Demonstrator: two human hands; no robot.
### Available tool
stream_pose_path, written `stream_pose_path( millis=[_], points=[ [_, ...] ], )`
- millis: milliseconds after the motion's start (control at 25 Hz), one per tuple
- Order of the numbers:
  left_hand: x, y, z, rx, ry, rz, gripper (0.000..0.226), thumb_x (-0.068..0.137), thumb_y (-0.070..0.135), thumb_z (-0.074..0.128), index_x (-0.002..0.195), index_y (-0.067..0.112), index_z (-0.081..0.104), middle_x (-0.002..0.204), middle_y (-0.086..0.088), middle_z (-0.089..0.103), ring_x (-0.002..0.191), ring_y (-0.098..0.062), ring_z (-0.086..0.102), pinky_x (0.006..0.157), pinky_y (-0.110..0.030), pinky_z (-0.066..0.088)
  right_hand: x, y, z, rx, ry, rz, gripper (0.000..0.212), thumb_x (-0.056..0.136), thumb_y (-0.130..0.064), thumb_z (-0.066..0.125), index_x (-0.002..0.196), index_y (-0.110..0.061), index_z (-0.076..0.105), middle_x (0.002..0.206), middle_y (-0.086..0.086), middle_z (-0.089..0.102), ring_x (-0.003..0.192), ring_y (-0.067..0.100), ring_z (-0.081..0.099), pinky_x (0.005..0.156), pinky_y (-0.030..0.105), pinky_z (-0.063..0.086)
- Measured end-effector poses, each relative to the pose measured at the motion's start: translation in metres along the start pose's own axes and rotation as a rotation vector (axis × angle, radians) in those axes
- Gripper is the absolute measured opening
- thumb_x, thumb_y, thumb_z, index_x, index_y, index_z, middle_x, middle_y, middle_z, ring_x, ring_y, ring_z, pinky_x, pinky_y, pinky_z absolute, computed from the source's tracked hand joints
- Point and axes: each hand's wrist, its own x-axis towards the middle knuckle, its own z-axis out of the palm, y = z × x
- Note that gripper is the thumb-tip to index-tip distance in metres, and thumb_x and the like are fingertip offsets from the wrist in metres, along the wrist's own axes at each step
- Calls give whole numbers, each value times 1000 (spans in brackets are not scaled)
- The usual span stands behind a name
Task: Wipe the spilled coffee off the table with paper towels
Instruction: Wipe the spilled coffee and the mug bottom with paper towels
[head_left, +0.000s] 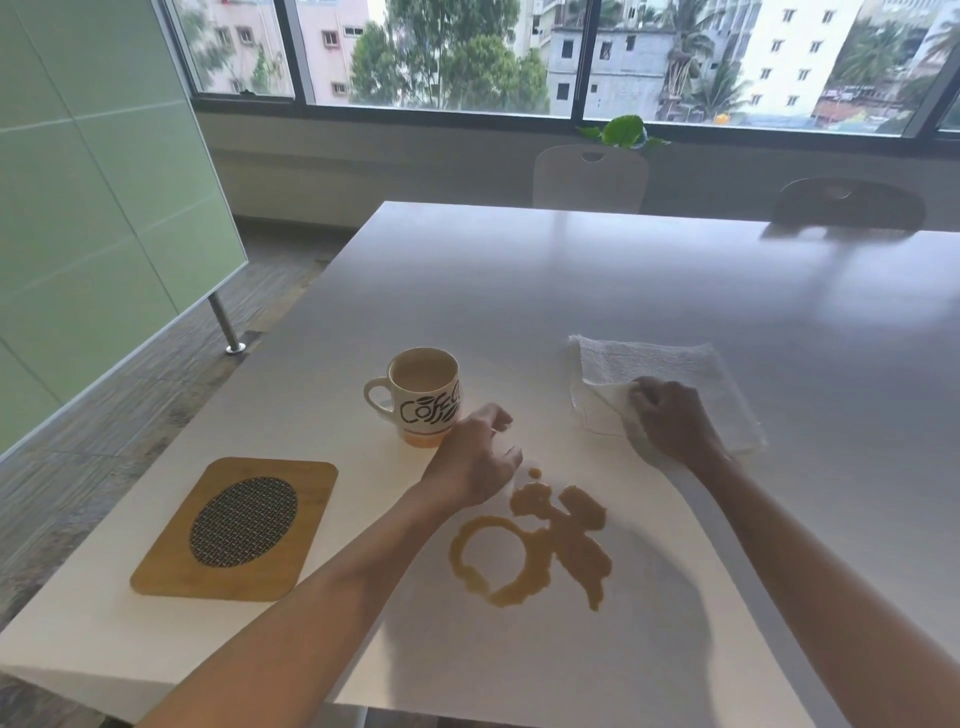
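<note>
Brown spilled coffee (566, 540) lies on the white table (571, 291) as a ring and a blotch, near the front edge. A stack of white paper towels (670, 364) sits to the right, beyond the spill. My right hand (672, 418) pinches the top towel and lifts its near corner. Just past the spill, my left hand (475, 457) hovers with loosely curled fingers, holding nothing, right beside the mug.
A white mug (421, 395) lettered "Coffee" stands left of the towels. A wooden trivet (239, 530) with a mesh oval lies at the front left. Two chairs (589, 176) stand at the far side. A green panel (93, 197) stands to the left.
</note>
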Motion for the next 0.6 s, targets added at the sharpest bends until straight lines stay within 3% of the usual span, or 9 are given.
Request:
stream_pose_path(
  millis=[120, 240, 480, 600],
  points=[
    [0, 0, -1, 22, -56, -15, 43, 90, 30, 69, 128, 17, 56, 125, 2, 62, 114, -17, 58, 102, -35, 48, 9, 3, -14, 41, 118, -16, 24, 98, -16, 46, 83, -14, 65, 57, 2, 56, 62, 26, 57, 60, 27, 34],
    [-1, 1, -4, 8, -72, 0, 45, 90, 30, 70, 130, 18, 54, 130, 2, 60, 119, -15, 56, 104, -32, 46, 13, -3, -39, 54, 241, -65, 25, 100, -19, 44, 102, -17, 69, 79, 13, 67, 68, 24, 59, 62, 25, 35],
    [-7, 31, -9, -165, 148, 199, 54, 86, 24, 73, 134, 20, 47, 134, 4, 53, 119, -7, 53, 95, -14, 40, -15, -37, -109, 29, 445, -330, 25, 101, -4, 44, 108, -7, 68, 93, 10, 72, 76, 19, 62, 67, 17, 38],
    [-10, 61, -12, -303, 183, 259, 64, 82, 29, 78, 136, 24, 45, 136, 6, 52, 118, -5, 53, 90, -5, 38, -36, -58, -138, 90, 424, -375, 26, 101, -4, 45, 108, -11, 69, 91, -3, 68, 76, 0, 57, 68, -1, 38]
  ],
)
